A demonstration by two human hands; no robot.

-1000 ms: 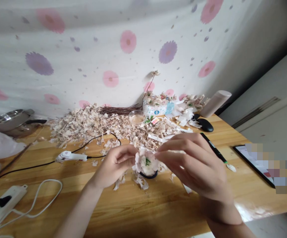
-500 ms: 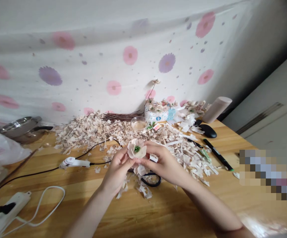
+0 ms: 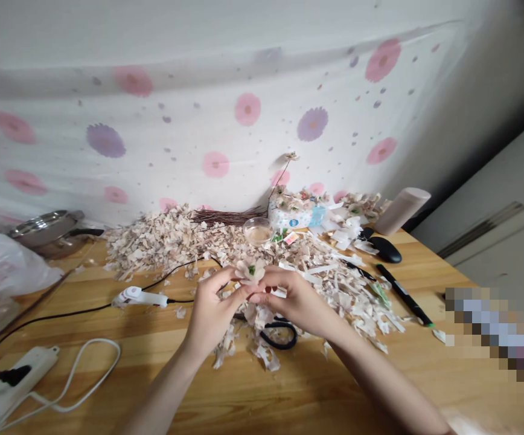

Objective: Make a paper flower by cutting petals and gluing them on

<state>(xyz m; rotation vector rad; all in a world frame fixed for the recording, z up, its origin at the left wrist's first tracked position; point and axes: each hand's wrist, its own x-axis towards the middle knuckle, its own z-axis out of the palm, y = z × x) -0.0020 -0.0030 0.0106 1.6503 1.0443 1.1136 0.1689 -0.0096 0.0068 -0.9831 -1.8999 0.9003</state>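
Observation:
A pale pinkish-white flower (image 3: pixel 249 272) with a green centre is held up at the middle of the head view. My left hand (image 3: pixel 211 305) grips it from the left, thumb and fingers pinched at its base. From the right, my right hand (image 3: pixel 291 299) has its bent fingers closed on the flower's lower edge, its fingertips touching those of the left. The flower's underside is hidden by the fingers. Behind and below the hands lies a wide heap of loose pale petals (image 3: pixel 153 241).
A glue gun (image 3: pixel 142 296) with a black cord lies left. Behind are a clear cup (image 3: pixel 257 231), dark stems (image 3: pixel 230 215) and a tissue box (image 3: pixel 289 216) bearing flowers. Right: a mouse (image 3: pixel 386 249), black stick (image 3: pixel 404 296) and bottle (image 3: pixel 402 210). Power strip (image 3: pixel 35 368) front left.
The flower has tipped, so its face shows less openly, and my fingers have drawn closer together beneath it. The whole view has shifted slightly.

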